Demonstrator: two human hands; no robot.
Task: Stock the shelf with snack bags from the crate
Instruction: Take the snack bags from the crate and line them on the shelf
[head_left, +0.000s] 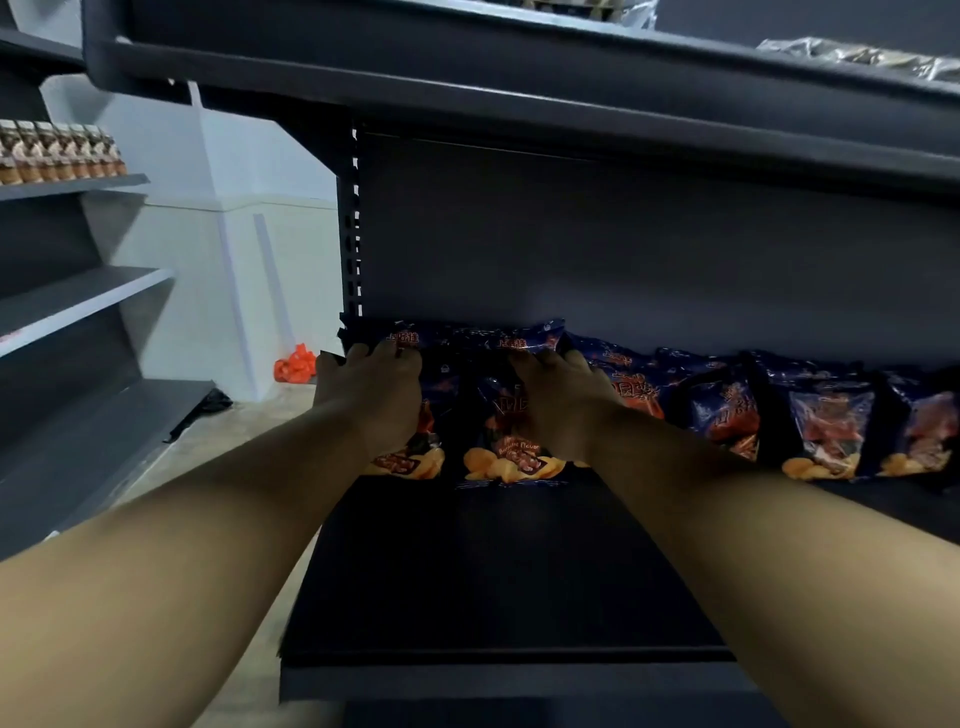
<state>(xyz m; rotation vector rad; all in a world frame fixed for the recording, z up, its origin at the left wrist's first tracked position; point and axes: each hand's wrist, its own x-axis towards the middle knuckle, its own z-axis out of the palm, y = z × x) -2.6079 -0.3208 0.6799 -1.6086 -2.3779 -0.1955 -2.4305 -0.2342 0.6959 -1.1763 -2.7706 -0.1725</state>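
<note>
Dark shelf (519, 571); row of navy chip bags (826, 415) against back panel, red Chinese characters, partly readable "flavor". Left hand (371, 395) gripped leftmost bag (415, 410); right hand (558, 400) gripped second bag (506, 441).

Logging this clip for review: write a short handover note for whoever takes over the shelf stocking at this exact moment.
Left hand: rests on the leftmost snack bag, fingers curled over its top edge.
Right hand: the same on the second bag.
Done: a row of bags leans against the shelf back panel.
Left: the front of the shelf holds no bags; the crate is out of view.
</note>
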